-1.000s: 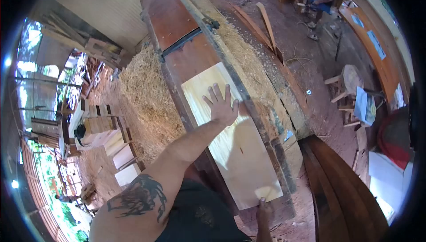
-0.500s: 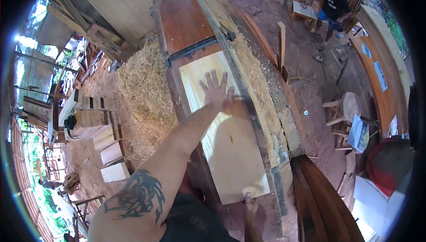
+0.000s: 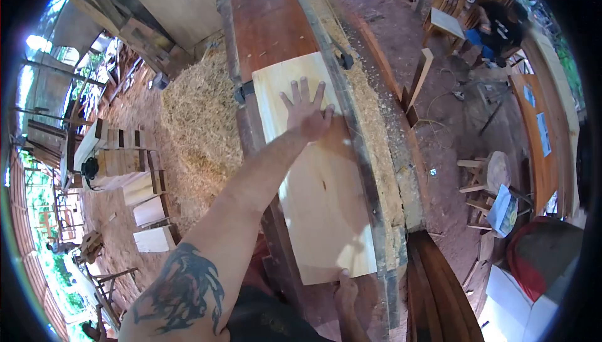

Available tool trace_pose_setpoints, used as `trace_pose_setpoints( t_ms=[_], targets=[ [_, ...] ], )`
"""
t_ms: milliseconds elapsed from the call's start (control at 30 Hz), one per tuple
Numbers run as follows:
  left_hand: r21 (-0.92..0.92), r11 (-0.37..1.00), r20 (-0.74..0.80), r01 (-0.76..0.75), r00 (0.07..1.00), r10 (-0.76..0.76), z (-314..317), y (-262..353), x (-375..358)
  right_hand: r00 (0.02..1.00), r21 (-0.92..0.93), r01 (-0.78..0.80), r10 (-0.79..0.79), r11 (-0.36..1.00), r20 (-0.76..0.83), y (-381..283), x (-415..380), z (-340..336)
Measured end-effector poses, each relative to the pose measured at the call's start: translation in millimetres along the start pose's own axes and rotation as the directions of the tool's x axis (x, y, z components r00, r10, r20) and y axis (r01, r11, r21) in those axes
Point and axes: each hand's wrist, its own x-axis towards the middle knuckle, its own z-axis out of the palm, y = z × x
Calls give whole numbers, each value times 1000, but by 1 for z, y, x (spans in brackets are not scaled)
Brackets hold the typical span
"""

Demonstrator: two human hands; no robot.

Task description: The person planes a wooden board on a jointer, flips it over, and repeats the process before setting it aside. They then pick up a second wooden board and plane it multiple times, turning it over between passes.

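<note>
A pale wooden board (image 3: pixel 320 198) lies flat along the long bed of what looks like a jointer (image 3: pixel 269 13). My left hand (image 3: pixel 308 116) presses palm-down on the board's far half, fingers spread. At the near end, my right hand (image 3: pixel 345 292) grips the board's edge with its thumb up by the top face; the other fingers are mostly hidden. The board's far end covers the dark crosswise gap in the bed and overlaps the reddish-brown far surface.
Wood shavings (image 3: pixel 197 116) are heaped left of the machine. Stacked wood pieces (image 3: pixel 147 210) lie farther left. Dark curved timbers (image 3: pixel 436 292) stand close at the lower right. Beyond are a round-topped stool (image 3: pixel 498 169) and a person (image 3: pixel 501 28) bent over beside chairs.
The board has slid forward along the bed, so its far end now covers the dark gap. Both hands stay on it. The person in the background has bent lower.
</note>
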Motion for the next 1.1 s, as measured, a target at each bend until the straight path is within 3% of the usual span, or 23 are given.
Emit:
trace_pose_setpoints(
  t_ms=[133,200,300,400,700,800,1100],
  targets=[
    [39,999,15,10,1000,-10,1,0,-1,988,-132,-88,104,987,115,-56,-21,-7],
    [42,999,8,11,1000,-11,1,-1,3,990,-133,-99,112,986,88,-47,-18,-5],
    [58,998,-18,5,1000,-4,2,-1,2,998,-185,50,-42,981,46,-32,-10,-2],
    [82,997,-45,-5,999,9,5,-2,2,996,-167,83,-77,982,45,-22,-7,0],
    [71,997,-51,-18,998,22,6,-4,6,997,-133,-50,59,990,58,-22,-2,-1],
    [68,998,-43,-16,999,19,5,-5,7,999,-155,16,-8,988,53,-3,9,-2],
    [40,999,2,-2,1000,2,4,-7,13,998,-142,8,2,990,68,-9,7,0]
  ],
)
